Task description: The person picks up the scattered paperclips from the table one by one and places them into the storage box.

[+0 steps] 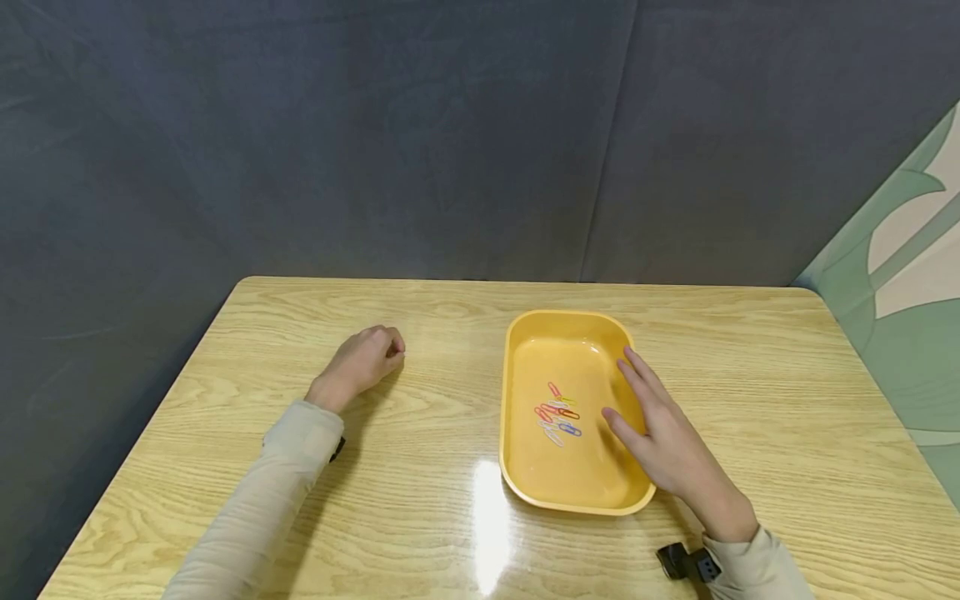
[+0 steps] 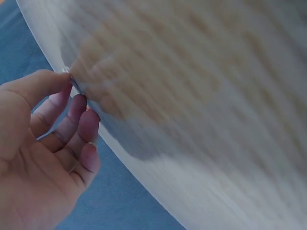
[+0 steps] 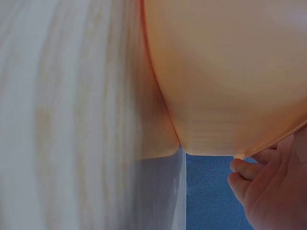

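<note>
My left hand (image 1: 366, 360) is low over the left part of the table, fingers curled. In the left wrist view its thumb and fingertips pinch a small, thin paper clip (image 2: 76, 84), mostly hidden by the fingers. A yellow plastic tray (image 1: 577, 492) stands right of the table's middle. Inside lie several coloured paper clips (image 1: 557, 414), red, white, yellow and blue, loosely heaped. My right hand (image 1: 663, 437) reaches over the tray's right rim, fingers spread and holding nothing. The right wrist view shows the tray's outer wall (image 3: 216, 96), with some fingertips hidden behind its rim.
The wooden table (image 1: 420, 500) has a light grain and a bright reflection near its front. Behind it hangs a dark blue-grey cloth (image 1: 420, 150). A green and pink patterned surface (image 1: 915, 333) borders the right side.
</note>
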{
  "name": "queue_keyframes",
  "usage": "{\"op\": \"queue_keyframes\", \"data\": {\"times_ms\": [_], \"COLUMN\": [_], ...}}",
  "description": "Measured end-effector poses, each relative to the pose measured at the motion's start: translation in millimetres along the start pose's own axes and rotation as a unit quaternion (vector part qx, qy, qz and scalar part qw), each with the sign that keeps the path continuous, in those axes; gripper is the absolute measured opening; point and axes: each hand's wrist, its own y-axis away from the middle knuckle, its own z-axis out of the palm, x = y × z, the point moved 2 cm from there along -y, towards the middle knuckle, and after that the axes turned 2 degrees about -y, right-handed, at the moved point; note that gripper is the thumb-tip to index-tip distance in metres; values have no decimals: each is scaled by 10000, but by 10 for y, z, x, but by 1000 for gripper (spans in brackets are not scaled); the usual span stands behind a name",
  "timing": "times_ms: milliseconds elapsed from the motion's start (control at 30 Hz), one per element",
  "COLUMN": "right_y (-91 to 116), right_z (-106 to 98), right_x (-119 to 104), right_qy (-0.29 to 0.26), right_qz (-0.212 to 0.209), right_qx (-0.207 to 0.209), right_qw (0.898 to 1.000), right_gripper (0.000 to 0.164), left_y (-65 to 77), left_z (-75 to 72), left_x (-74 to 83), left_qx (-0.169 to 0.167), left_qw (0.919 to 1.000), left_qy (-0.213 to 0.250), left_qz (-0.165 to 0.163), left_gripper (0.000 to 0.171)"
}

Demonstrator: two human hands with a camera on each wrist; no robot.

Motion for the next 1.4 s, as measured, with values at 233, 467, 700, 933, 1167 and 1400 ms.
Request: {"op": "queue_keyframes", "data": {"times_ms": [233,467,700,933,1167,1400], "right_y": [0,-1,-2,-6,-4,-5], "right_z": [1,-1,-2,-10,-6,-3], "right_x": [3,1,-3,-7,-5,2], "right_qy": [-6,-14,-7,-34,-61,-35], "right_qz": [-18,-13,-2,7,17,3], "right_qx": [24,11,-2,-10,-11,2], "right_qw": [10000,10000,10000,10000,10000,10000], "right_gripper": [71,71,71,71,71,71], "left_y": [-2,6,-15,-28,-2,13], "left_z": [5,6,11,12,5,3], "left_x": [10,-5,-20,43,182,299], "left_qx": [329,279,405,376,260,364], "left_qw": [9986,9989,9981,9964,9933,9908], "left_qy": [-305,-284,-133,373,888,912], "left_qz": [271,247,446,669,692,935], "left_gripper": [20,15,11,7,9,9]}}
